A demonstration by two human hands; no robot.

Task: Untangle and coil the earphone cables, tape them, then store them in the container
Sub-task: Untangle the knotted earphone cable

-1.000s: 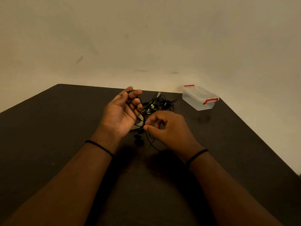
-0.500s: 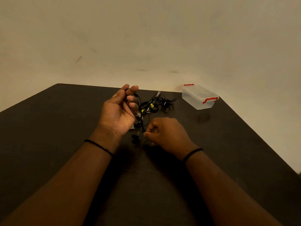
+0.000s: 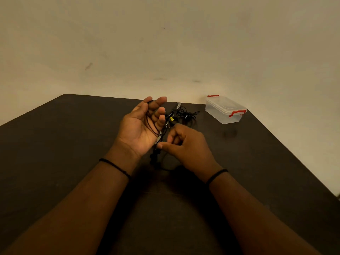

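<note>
A thin black earphone cable (image 3: 151,124) runs from between thumb and forefinger of my left hand (image 3: 141,129), across its upturned palm, down to my right hand (image 3: 185,146). My right hand pinches the same cable just below the left palm, fingers curled. The earbuds (image 3: 154,159) hang below, close to the dark table (image 3: 73,144). A tangle of more black earphone cables (image 3: 184,115), one with a yellow tag, lies on the table just behind my hands. A clear plastic container (image 3: 225,109) with red clips stands shut at the far right.
Something small and metallic (image 3: 178,104), perhaps scissors, pokes out behind the cable tangle. The table's far edge meets a beige wall, and its right edge slants down close to the container.
My left hand has opened wider with the cable strung across the palm. My right hand dropped, then rose again toward the left palm, still pinching the cable.
</note>
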